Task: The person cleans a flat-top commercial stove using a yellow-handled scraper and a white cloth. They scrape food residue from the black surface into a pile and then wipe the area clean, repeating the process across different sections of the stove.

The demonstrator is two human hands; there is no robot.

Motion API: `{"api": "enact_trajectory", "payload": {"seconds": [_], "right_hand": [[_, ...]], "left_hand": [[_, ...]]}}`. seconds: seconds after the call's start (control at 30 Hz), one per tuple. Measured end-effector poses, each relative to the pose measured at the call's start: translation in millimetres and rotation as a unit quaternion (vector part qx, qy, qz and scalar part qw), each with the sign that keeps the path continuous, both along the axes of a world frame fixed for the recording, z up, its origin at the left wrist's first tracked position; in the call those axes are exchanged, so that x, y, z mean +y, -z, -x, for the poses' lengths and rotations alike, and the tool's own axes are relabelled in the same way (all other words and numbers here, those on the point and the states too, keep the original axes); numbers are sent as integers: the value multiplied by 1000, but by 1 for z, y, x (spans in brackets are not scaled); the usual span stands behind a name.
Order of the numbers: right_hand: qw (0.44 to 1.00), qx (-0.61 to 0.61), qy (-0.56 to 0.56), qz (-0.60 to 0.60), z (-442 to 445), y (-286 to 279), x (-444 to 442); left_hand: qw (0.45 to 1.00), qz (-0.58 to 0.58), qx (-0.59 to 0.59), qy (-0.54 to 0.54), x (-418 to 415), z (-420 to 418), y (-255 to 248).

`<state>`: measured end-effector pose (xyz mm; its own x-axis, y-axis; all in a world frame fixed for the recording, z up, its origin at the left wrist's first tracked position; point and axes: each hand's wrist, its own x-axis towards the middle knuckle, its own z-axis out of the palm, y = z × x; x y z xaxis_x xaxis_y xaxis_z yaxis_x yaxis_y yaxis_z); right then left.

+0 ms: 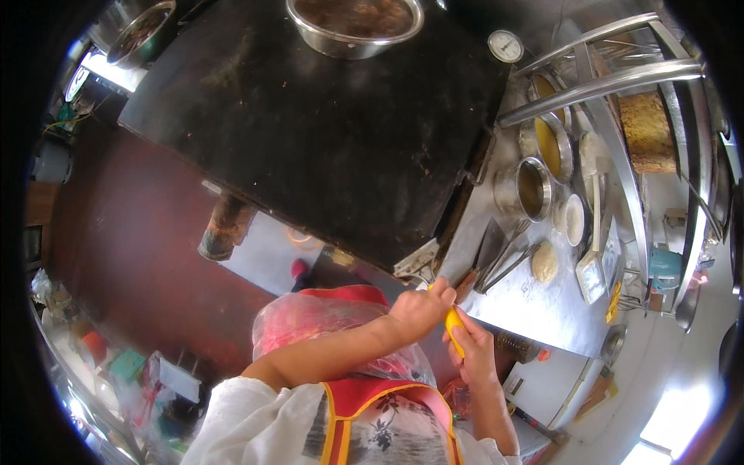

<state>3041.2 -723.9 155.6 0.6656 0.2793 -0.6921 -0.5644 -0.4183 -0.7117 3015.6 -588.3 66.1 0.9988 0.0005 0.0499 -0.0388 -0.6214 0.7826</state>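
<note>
Both of my hands are on a scraper with a yellow handle (453, 334) and a flat metal blade (417, 259). My left hand (421, 308) is closed around the handle's upper part, with my left forearm crossing in front of my apron. Lower down, my right hand (474, 346) grips the handle's end. The blade lies over the near right corner of a large black griddle (325, 133); whether it presses on the surface I cannot tell. Just right of the hands, tongs (511, 267) and a dark flat-bladed tool (488, 244) rest on a steel side table (540, 314).
On the griddle's far side stand a metal bowl of brown food (356, 43) and a dial thermometer (505, 46). The side table carries a dough ball (544, 263), a steel pot (523, 189), a pan of yellow liquid (547, 148) and a long-handled turner (591, 276). A metal rack (604, 87) juts above it.
</note>
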Motion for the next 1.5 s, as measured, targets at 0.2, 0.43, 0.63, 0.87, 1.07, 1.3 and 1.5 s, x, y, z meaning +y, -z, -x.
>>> {"api": "enact_trajectory", "payload": {"seconds": [0.2,0.43,0.63,0.87,1.07,1.3,1.5], "right_hand": [[986,-31,-162,13,-25,-2,90],[908,-264,-261,-195,-16,46,214],[983,-109,-149,-19,-45,-5,73],[987,-66,-144,-2,-74,-8,79],[927,-235,-262,-129,-80,33,200],[994,-89,-56,-14,-85,-3,72],[979,-83,-182,-50,-155,3,124]], "left_hand": [[989,56,32,-133,73,11,3],[958,-72,35,-277,194,34,-16],[997,-9,4,-79,77,-22,-12],[992,49,-54,-98,65,-50,11],[969,-43,11,-243,187,-31,-12],[999,-3,20,-30,66,-83,-7],[981,50,-16,-189,100,-116,10]]}}
